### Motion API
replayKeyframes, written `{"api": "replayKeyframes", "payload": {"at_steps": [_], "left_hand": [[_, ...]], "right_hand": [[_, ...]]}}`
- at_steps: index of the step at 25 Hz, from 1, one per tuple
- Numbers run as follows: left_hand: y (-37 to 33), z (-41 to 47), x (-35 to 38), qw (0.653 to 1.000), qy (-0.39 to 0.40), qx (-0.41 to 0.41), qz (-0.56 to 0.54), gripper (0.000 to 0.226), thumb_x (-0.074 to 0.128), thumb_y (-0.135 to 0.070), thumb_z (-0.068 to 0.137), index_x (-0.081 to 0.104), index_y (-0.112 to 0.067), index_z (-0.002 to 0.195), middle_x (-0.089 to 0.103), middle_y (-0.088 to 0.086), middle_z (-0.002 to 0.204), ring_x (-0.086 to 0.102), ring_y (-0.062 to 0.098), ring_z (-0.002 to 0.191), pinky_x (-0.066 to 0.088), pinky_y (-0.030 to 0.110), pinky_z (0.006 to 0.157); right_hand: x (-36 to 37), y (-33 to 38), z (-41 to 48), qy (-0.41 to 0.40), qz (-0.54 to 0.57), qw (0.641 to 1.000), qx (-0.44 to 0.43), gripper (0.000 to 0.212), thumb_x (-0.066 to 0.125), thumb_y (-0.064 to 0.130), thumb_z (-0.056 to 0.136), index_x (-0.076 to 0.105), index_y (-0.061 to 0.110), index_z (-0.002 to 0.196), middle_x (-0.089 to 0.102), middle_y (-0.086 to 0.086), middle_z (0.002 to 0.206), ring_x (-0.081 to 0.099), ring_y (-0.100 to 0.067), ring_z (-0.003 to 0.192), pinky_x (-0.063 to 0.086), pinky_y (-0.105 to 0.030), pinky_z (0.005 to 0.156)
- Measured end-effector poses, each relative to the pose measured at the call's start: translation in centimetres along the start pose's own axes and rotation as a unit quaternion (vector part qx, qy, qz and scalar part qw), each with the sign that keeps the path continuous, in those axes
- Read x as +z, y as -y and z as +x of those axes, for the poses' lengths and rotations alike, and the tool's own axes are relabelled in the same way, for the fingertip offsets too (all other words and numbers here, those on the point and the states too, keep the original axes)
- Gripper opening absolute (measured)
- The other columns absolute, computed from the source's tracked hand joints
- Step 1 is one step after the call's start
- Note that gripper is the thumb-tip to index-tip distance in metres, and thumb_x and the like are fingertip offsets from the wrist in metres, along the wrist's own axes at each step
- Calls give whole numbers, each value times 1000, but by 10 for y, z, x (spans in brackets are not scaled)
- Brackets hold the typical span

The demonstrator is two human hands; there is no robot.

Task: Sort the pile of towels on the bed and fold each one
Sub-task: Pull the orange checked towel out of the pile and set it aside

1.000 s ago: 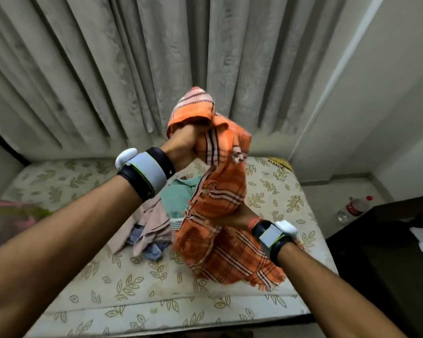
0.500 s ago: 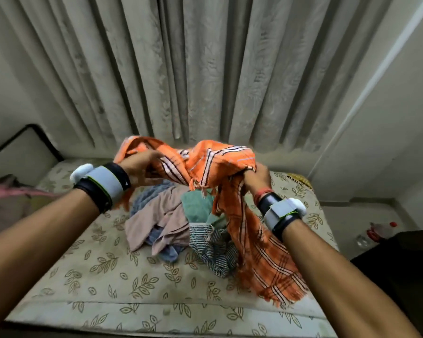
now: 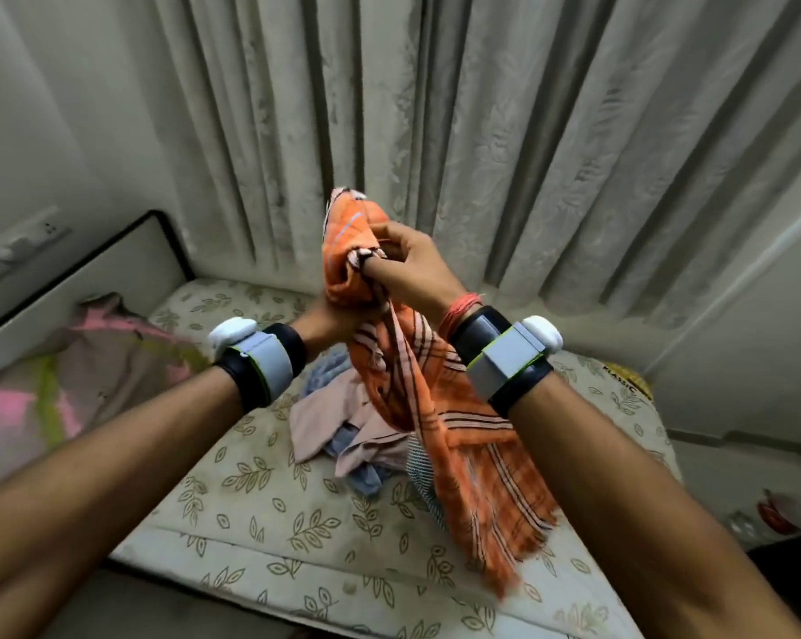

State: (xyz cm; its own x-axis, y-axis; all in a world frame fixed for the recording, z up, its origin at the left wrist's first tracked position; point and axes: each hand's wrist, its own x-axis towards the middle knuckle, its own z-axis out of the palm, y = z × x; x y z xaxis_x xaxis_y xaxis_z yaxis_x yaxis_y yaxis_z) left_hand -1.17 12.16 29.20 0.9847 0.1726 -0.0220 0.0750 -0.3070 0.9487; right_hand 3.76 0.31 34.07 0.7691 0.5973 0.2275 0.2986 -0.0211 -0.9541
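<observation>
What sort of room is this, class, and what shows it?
Most likely a bedroom in a home: a leaf-print bed, long curtains behind it, and a pile of towels on it. The left hand and right hand grip an orange towel.

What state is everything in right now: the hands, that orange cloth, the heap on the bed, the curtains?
Orange towel: bunched up, held above the bed, fringed end hanging down.
Left hand: grips the towel from below.
Right hand: grips the towel's top.
Towel pile: crumpled, unfolded, on the bed.
Curtains: drawn closed.
</observation>
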Motion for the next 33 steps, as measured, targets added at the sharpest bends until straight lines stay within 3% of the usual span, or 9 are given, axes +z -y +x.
{"api": "replayKeyframes", "payload": {"at_steps": [3, 7, 11, 13, 21, 26, 28, 30, 33], "left_hand": [[9, 14, -38, 977, -136, -56, -151, 14, 68, -2, 88, 65, -8, 100, 68, 6, 83, 61, 13, 69, 54, 29, 63], [2, 14, -86, 940, -79, -106, -314, 17, 62, -15, 92, 67, -7, 106, 72, 10, 96, 67, 21, 84, 56, 36, 85], [-17, 9, -138, 911, -55, -62, -405, 18, 54, -15, 94, 67, -6, 103, 71, 10, 98, 68, 22, 89, 54, 37, 96], [-15, 3, -172, 905, -74, -54, -415, 22, 51, -14, 95, 66, -4, 108, 71, 14, 104, 69, 27, 98, 54, 40, 97], [16, -30, -295, 884, -142, -39, -444, 35, 46, -21, 94, 53, -8, 125, 54, 23, 137, 54, 37, 128, 47, 48, 104], [44, -42, -351, 864, -197, -43, -461, 36, 65, -19, 85, 45, -19, 114, 48, 4, 101, 38, 21, 116, 32, 34, 114], [63, -44, -356, 871, -180, -69, -452, 6, 59, -22, 89, 58, -17, 92, 59, -2, 79, 59, 13, 88, 50, 24, 95], [89, -50, -350, 877, -182, -168, -413, 26, 59, -35, 88, 62, -17, 70, 60, -3, 61, 59, 12, 57, 54, 24, 67], [138, -53, -341, 863, -173, -357, -313, 54, 65, -54, 84, 63, -4, 107, 63, 14, 105, 63, 25, 98, 51, 45, 94]], "right_hand": [[5, -32, 5, 16, -71, 997, 28, 82, 79, 35, 59, 49, 23, 135, 62, -3, 126, 59, -11, 118, 48, -35, 109], [22, -123, -10, 81, -269, 944, 174, 130, 85, 77, 40, 26, 40, 150, 48, 0, 150, 47, -19, 138, 41, -44, 116], [62, -134, -16, 18, -273, 943, 187, 44, 75, 34, 84, 64, 27, 126, 68, -5, 123, 62, -20, 111, 45, -22, 86], [89, -131, 5, -3, -258, 939, 226, 26, 67, 23, 92, 72, 14, 116, 70, -7, 108, 65, -22, 103, 45, -25, 80], [219, -70, 127, 114, -164, 964, 176, 63, 62, 10, 97, 32, -2, 152, 43, -22, 153, 46, -32, 137, 36, -43, 117], [275, -40, 161, 125, -55, 979, 149, 59, 65, 3, 95, 38, -3, 147, 50, -20, 146, 44, -15, 115, 44, -37, 110], [291, -47, 163, 82, -83, 979, 168, 41, 68, 18, 94, 57, 9, 132, 63, -16, 133, 57, -18, 112, 49, -40, 104], [294, -65, 154, 104, -127, 960, 227, 22, 64, 21, 91, 61, 18, 112, 69, -7, 106, 64, -16, 91, 58, -29, 81], [284, -102, 140, 122, -160, 930, 309, 9, 64, 19, 89, 59, 17, 95, 63, -2, 84, 57, -14, 74, 49, -23, 61]]}}
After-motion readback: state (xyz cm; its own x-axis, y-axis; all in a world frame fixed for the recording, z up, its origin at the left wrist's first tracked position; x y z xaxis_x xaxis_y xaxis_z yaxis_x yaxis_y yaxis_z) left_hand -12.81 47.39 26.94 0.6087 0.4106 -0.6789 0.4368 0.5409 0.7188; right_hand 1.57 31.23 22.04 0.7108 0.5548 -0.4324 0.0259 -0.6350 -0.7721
